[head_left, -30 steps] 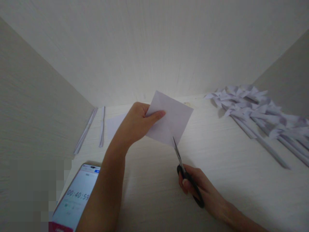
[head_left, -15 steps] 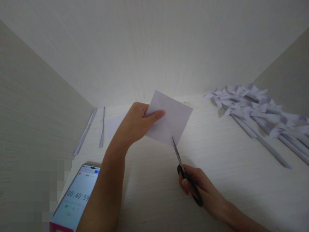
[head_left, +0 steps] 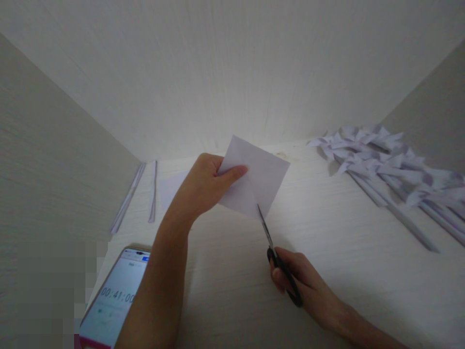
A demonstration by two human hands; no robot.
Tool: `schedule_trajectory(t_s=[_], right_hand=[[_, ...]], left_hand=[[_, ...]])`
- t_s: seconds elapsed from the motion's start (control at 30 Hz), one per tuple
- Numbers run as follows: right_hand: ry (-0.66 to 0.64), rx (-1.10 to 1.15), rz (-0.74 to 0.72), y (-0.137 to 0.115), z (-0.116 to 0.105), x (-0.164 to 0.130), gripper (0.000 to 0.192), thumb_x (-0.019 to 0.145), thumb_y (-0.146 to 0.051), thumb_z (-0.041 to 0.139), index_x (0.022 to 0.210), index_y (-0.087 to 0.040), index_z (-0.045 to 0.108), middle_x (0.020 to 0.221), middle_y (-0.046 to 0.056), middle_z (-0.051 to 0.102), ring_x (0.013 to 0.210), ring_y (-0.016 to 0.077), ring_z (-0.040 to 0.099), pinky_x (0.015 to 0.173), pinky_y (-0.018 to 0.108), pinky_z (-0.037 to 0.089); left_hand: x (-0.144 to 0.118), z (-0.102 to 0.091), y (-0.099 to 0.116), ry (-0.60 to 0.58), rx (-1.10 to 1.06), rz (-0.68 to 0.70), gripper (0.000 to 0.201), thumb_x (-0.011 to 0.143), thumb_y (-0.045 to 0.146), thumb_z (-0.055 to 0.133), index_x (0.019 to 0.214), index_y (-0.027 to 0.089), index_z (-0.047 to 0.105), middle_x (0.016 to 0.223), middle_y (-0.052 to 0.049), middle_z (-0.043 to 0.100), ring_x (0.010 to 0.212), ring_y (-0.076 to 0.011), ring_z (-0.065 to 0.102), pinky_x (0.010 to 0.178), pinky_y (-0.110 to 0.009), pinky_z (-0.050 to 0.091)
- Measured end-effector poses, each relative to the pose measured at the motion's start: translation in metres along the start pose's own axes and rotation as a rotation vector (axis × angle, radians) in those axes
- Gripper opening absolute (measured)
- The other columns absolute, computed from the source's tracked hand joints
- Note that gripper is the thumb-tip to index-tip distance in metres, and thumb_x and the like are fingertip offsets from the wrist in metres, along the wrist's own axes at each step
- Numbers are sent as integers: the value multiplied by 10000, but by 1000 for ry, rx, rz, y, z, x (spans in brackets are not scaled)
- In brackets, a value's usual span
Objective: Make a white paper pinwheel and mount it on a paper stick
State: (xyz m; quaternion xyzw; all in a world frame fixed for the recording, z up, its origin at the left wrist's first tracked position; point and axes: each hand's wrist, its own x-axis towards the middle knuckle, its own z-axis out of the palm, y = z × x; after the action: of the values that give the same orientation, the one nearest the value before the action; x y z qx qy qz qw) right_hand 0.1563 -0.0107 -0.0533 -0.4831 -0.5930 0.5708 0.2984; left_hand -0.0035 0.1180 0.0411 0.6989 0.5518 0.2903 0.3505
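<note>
Between thumb and fingers, my left hand (head_left: pixel 214 182) pinches a square sheet of white paper (head_left: pixel 263 169) near its left side; the fingers behind the sheet are hidden. Faint creases run across the paper toward its corners. My right hand (head_left: pixel 296 274) grips a pair of black-handled scissors (head_left: pixel 269 237), pointing up and to the left. Their blades overlap the paper's lower corner, along a crease, and look nearly closed. More white paper (head_left: pixel 172 186) lies on the table behind my left wrist.
Several white paper pinwheels (head_left: pixel 363 150) on rolled paper sticks (head_left: pixel 410 225) are heaped at right. Two narrow paper strips or rolls (head_left: pixel 127 198) lie at far left. A phone (head_left: pixel 112 291) with a running timer sits partly behind my left forearm. Pale walls (head_left: pixel 232 72) enclose the table (head_left: pixel 225 286).
The scissors have shifted very slightly at the paper's lower corner, their handles a little higher. My left hand and the paper are almost still. The phone timer has advanced from 00:40:59 to 00:41:00.
</note>
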Motion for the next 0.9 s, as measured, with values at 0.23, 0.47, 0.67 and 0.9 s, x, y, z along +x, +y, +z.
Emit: schedule_trajectory(t_s=[0.23, 0.47, 0.67, 0.9], right_hand=[[4, -13, 21, 0, 0, 0, 415, 769, -543, 332, 572, -179, 367, 529, -34, 360, 488, 84, 335, 439, 209, 283], [-5, -41, 37, 1, 0, -1, 355, 797, -463, 348, 583, -180, 354, 532, -38, 350, 488, 80, 325, 441, 207, 271], [1, -18, 50, 1, 0, -1, 341, 795, -436, 363, 569, -182, 345, 515, -41, 341, 477, 79, 319, 433, 206, 268], [-4, -39, 50, 2, 0, 0, 335, 798, -435, 356, 578, -182, 346, 523, -42, 342, 480, 79, 320, 440, 207, 266]], left_hand=[[0, 0, 0, 9, -5, -11, 308, 607, 413, 518, 531, 116, 554, 468, 4, 456, 419, -80, 396, 337, -179, 271], [0, 1, 1, 8, -16, -9, 296, 609, 399, 517, 522, 118, 550, 473, 1, 465, 426, -82, 403, 340, -178, 274], [0, 1, 0, 15, -2, -9, 293, 608, 396, 515, 530, 117, 552, 474, 3, 463, 429, -82, 402, 344, -178, 279], [0, 1, 0, 10, -12, -14, 292, 604, 398, 513, 534, 117, 556, 472, 4, 463, 432, -84, 411, 345, -178, 281]])
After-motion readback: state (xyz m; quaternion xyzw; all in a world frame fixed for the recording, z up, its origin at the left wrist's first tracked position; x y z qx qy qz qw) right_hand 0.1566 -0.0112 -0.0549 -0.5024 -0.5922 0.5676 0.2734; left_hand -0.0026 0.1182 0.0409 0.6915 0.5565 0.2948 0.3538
